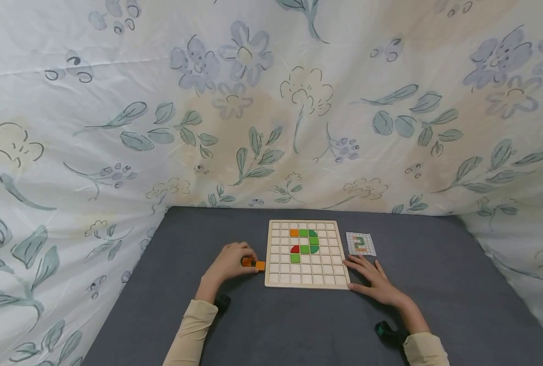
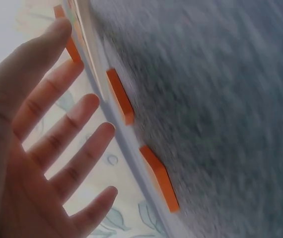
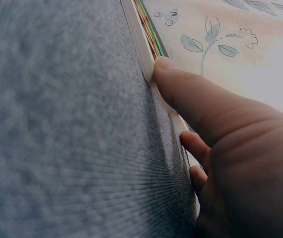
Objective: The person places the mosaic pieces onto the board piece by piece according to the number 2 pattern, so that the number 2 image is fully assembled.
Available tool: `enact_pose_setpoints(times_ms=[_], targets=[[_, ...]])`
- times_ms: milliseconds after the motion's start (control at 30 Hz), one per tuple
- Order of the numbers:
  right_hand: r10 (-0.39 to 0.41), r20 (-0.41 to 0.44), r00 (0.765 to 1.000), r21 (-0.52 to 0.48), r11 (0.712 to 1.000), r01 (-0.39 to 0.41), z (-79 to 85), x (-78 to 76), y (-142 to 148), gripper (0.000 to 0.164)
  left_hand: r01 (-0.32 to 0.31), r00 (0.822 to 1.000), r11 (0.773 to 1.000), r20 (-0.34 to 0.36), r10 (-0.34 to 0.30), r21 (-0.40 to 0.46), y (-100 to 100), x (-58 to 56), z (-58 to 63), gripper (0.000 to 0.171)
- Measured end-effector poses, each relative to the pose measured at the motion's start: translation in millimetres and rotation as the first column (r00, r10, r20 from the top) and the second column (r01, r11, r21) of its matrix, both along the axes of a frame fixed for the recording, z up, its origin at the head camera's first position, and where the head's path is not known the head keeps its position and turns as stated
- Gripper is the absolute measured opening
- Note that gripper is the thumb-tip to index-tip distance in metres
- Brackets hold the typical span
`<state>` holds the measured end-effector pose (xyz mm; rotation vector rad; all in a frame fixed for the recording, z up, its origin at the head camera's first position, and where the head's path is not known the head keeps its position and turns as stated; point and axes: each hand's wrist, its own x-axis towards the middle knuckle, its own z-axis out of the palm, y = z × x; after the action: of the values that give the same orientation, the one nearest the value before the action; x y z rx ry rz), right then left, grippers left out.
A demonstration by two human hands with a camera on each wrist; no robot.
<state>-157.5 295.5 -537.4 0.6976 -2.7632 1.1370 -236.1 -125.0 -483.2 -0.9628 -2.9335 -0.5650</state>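
Note:
In the head view, a wooden grid board (image 1: 280,279) lies flat on the table with orange, green and red tiles set in several squares. My left hand (image 1: 233,262) is just left of it and pinches an orange tile (image 1: 260,266) between thumb and index finger, close to the board's left edge. The left wrist view has the same orange tile (image 2: 73,50) at the fingertips, the other fingers spread. Two more orange tiles, one nearer (image 2: 160,178) and one farther (image 2: 120,96), lie on the table beside that hand. With fingers extended, my right hand (image 1: 375,281) touches the board's right edge.
A small card (image 1: 361,244) printed with a coloured grid pattern lies right of the board, just beyond the right hand. Dark grey cloth (image 1: 299,325) covers the table. Behind it hangs a floral curtain (image 1: 262,127).

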Motion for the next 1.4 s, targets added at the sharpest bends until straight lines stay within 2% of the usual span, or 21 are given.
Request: enact_pose_setpoints(times_ms=[167,433,733,933,1133,1400], targets=[[0.006,0.013,1.000,0.003,1.000,-0.006,0.1,-0.2,0.0,0.061,0.000,1.000,1.000,0.003,0.000,0.002,8.3,1.3,-0.1,0.025],[0.013,0.028,1.000,0.002,1.000,-0.013,1.2,0.4,-0.1,0.062,-0.023,0.999,1.000,-0.038,0.022,-0.019,21.7,3.8,-0.4,0.026],[0.010,0.033,0.999,0.003,1.000,-0.010,0.9,0.5,-0.3,0.062,0.009,0.999,1.000,0.033,-0.009,0.019,31.5,1.5,-4.3,0.028],[0.013,0.036,0.999,0.000,1.000,-0.013,0.6,0.6,-0.2,0.062,0.017,0.998,0.999,0.056,-0.019,0.039,38.2,5.2,0.5,0.029],[0.013,0.031,0.999,0.006,1.000,-0.013,0.9,0.5,-0.1,0.062,-0.017,1.000,1.000,0.026,0.016,0.010,47.9,7.9,0.9,0.028],[0.010,0.037,0.999,0.010,1.000,-0.011,1.3,0.2,-0.3,0.062,-0.027,1.000,0.999,0.003,0.027,-0.017,61.2,10.6,-0.7,0.026]])
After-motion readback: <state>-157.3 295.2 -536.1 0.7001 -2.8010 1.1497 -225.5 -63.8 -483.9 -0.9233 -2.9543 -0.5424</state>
